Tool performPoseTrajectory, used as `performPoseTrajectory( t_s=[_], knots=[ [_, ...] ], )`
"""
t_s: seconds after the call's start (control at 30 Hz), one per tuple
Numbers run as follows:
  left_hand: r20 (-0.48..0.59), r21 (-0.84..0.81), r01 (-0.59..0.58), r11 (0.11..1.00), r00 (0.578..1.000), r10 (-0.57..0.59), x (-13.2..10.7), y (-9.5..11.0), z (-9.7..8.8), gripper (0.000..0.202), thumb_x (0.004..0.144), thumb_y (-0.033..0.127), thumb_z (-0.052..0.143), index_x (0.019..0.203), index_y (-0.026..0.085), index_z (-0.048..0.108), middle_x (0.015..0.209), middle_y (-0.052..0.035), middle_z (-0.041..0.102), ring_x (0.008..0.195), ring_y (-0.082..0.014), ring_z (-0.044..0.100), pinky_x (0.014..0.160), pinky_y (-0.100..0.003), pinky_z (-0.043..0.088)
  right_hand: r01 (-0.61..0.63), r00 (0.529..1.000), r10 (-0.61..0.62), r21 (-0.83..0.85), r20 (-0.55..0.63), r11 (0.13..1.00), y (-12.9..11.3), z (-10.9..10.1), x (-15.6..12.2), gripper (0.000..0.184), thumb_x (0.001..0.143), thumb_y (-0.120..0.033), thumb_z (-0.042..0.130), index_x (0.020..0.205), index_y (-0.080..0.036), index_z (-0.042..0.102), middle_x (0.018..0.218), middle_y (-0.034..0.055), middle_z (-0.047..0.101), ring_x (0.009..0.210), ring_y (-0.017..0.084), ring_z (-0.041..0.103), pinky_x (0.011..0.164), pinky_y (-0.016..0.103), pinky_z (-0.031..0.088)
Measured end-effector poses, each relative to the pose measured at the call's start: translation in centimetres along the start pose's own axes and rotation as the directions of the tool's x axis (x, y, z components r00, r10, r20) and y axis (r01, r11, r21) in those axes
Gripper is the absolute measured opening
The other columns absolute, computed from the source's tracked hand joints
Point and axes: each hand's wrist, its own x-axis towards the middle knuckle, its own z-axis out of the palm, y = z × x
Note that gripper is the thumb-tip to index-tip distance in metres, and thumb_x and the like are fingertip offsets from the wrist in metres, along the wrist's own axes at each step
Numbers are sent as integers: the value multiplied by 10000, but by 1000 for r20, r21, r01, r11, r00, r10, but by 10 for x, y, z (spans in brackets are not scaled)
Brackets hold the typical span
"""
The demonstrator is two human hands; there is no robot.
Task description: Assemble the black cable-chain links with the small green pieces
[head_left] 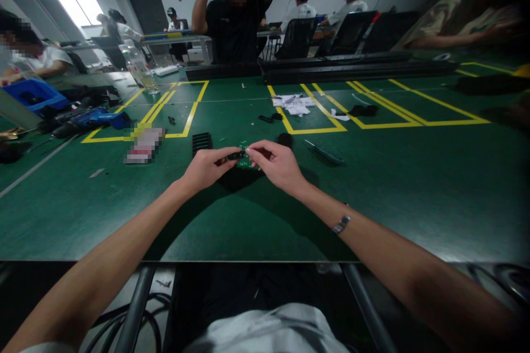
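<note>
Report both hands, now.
Left hand: closed on a small, black, elongated part.
Right hand: pinched closed; whether it holds anything cannot be told.

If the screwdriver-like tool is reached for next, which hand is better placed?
Probably the right hand: the tool lies to its right, while the left hand is farther away, pinching a small dark part.

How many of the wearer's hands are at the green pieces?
2: the left hand, holding a small dark part, and the right hand close to its right. Neither is hidden.
</note>
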Motion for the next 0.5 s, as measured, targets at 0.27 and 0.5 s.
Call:
performPoseTrajectory(
  t_s=[0.27,0.5],
  knots=[
    [8,-4,13,1000,1000,-13,0,2,-1,308,919,310,638,1204,204,686,700,13,643,564,-72,518,562,-181,398,-35,998,40,95,-48,995,-2,-4,3,185,967,-345,602,978,-179,682,776,20,662,652,133,636,565,251,517],
    [-18,-9,19,1000,1000,-20,0,2,-1,298,918,298,640,1196,200,680,730,11,658,572,-68,514,571,-178,399,-44,996,55,136,-76,990,1,-3,4,161,950,-311,617,1015,-169,654,844,39,676,716,145,664,567,248,529]
  ],
)
